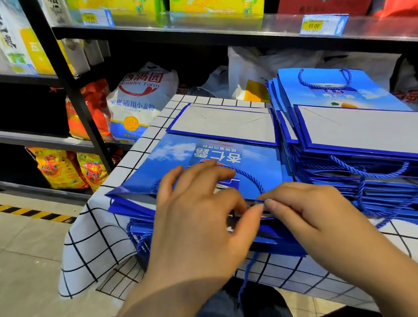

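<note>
Bkgd: black metal shelving (195, 36) w/ white flour sack (141, 101), yellow-red bags (56, 167) on lower tier, yellow-green boxes (193, 0) + price tag (323, 25) above. Fgd: grid-checked cloth (91, 251); hazard stripe (27, 212) on tiled floor (26, 267).

Both hands (231, 215) pinch top edge of flat blue bag (203, 163); bag stack (348, 130) just beside.

Blue paper bags (217, 155), black-gridded white cloth (90, 241), perhaps yellow sacks (56, 167).

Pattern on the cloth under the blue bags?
The cloth is white with a thin black grid; the head view shows it best.
</note>
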The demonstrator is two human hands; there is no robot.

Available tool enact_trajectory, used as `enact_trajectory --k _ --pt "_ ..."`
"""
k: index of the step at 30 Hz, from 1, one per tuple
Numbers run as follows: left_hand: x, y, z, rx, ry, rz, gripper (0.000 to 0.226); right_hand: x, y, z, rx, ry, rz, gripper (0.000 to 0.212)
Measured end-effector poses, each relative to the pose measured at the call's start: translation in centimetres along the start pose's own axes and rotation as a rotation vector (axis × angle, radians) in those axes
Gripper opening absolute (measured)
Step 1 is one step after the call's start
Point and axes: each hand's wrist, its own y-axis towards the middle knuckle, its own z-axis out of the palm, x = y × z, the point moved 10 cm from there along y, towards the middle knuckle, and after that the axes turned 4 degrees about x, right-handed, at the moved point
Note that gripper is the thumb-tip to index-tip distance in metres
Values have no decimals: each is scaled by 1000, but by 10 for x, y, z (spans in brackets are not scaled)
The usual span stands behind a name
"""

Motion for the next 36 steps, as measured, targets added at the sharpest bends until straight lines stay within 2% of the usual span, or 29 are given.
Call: enact_trajectory --k 3,9,12,15,18,20,23,28,31,36 --pt "2 3 17 104 127 -73 35 3 0 1 31 -47 28 37" --pt "-8 7 31 183 393 -78 15 6 -4 3 54 -159 78 32" --pt "-15 2 35 122 303 32 7 5 -6 1 35 -186 96 32" --pt "-14 -3 38 188 277 112 16 3 -7 1 1 -152 96 36" --pt "-10 -5 30 218 292 111 12 -1 -8 5 18 -69 69 36" --pt "-4 -6 23 212 286 88 27 -3 -7 7 42 8 37 40" --pt "0 -7 18 184 261 84 32 -13 -5 9 75 155 44 40" --pt "3 -13 20 134 158 66 22 -9 11 21 169 19 -3 23" --pt "3 -13 20 132 113 60 15 -5 15 14 123 -14 6 10" --pt "1 -12 28 184 141 75 26 1 17 3 21 -187 69 11"
